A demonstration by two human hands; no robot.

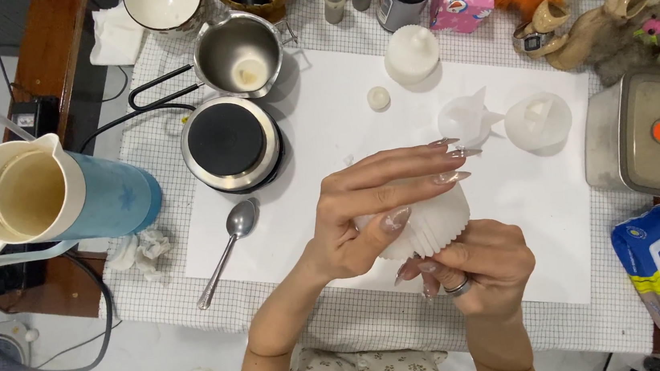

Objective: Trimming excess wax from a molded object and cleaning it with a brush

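White paper sheet [323, 113]: covers the middle of the gridded tablecloth [195, 295]; the work is held above its near part. Judged risk — a dropped item lands here, harmlessly.
Blue-and-white jug [65, 199]: open-topped, at the far left, well apart from the hands. Its cord [48, 362] loops over the table edge; a snag there could tip it.
Metal box [648, 135]: at the right, with an orange dot on its lid, clear of the hands.
Hot plate [231, 142]: round, black-topped, left of the hands. Whether it is warm cannot be told; paper drifting onto it would be the hazard.
Steel pitcher [241, 53]: behind the hot plate, with a pale residue inside.
Left hand [377, 209]: fingers nearly straight and together, laid flat over the top of the stack, thumb pressed on its fluted side.
Right hand [479, 264]: below the stack, fingertips pinched on its lower edge; a ring shows on one finger.
Stack of white fluted paper cups [438, 219]: clamped between both hands, above the sheet. Long nails may tear a thin wall, or several cups may come away together — likely enough with a tight stack.
Translucent moulds [537, 121]: two, just beyond the fingertips; a wide hand movement could knock them.
Spoon [227, 248]: lies on the sheet's left edge, apart.
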